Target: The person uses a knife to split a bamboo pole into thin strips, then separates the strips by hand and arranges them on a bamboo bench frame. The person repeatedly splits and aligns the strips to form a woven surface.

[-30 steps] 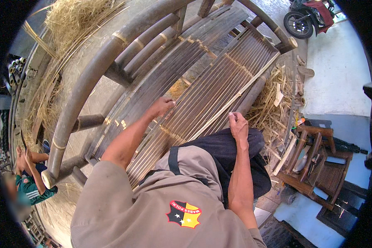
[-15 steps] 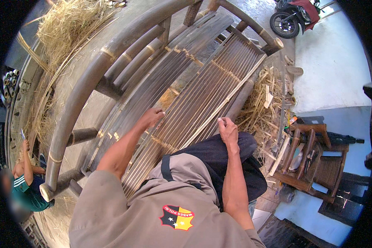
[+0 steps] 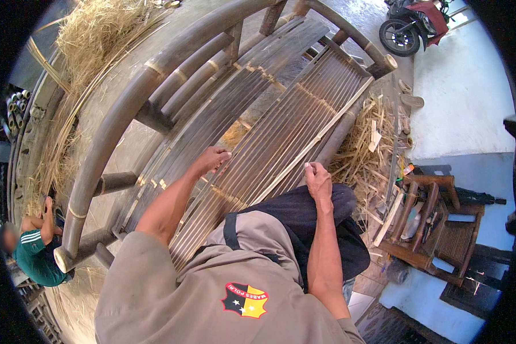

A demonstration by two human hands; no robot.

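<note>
Below me lies a long dark bamboo bench frame, its slatted seat running from near my lap to the upper right. My left hand hovers over the gap between two slat panels, fingers curled and closed together. Above the seat's right edge is my right hand, thumb and fingers pinched. Whatever either hand holds, if anything, is too small to make out. A long pale bamboo strip rests lengthwise on the seat, between my hands.
Bamboo shavings pile up right of the bench, and a straw heap lies upper left. A wooden chair holding tools stands at right. A motorcycle is parked at the back. Someone in a green shirt crouches at left.
Both my hands keep nearly the same place and pose. The view has shifted slightly. At left, the other person's raised hand has lowered and moved right.
</note>
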